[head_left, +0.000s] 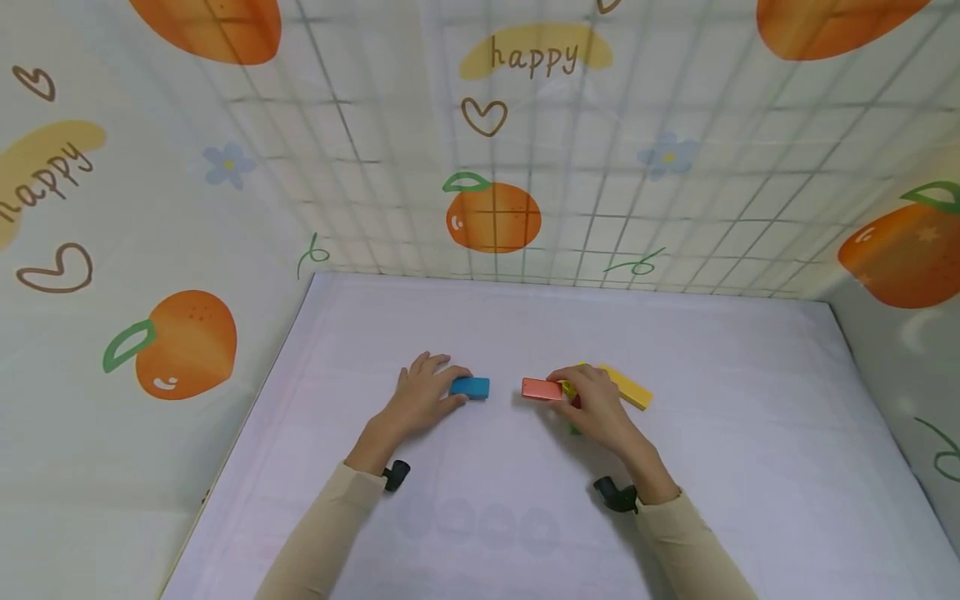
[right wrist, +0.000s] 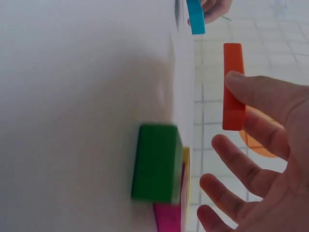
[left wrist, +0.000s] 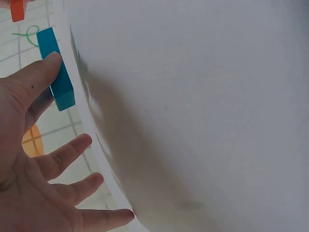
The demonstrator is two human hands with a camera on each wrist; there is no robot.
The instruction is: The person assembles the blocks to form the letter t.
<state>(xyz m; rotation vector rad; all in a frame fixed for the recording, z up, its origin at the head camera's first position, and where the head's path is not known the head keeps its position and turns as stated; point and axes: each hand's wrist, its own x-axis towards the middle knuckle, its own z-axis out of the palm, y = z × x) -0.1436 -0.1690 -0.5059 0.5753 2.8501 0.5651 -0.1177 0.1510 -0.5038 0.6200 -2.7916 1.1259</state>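
Between thumb and forefinger my left hand (head_left: 422,395) pinches a blue block (head_left: 471,388), its other fingers spread. In the left wrist view the blue block (left wrist: 57,72) is seen along its narrow side, with the thumb across it. Facing it, my right hand (head_left: 596,406) pinches a red block (head_left: 542,389) by its right end. The right wrist view shows the red block (right wrist: 233,87) raised off the table, the remaining fingers loose below it. A gap separates the two blocks.
Beneath and behind my right hand lie a yellow block (head_left: 628,388), a green block (right wrist: 155,163) and a magenta block (right wrist: 169,215), partly hidden. The white table (head_left: 465,533) meets patterned cloth walls (head_left: 375,225) at the back and sides.
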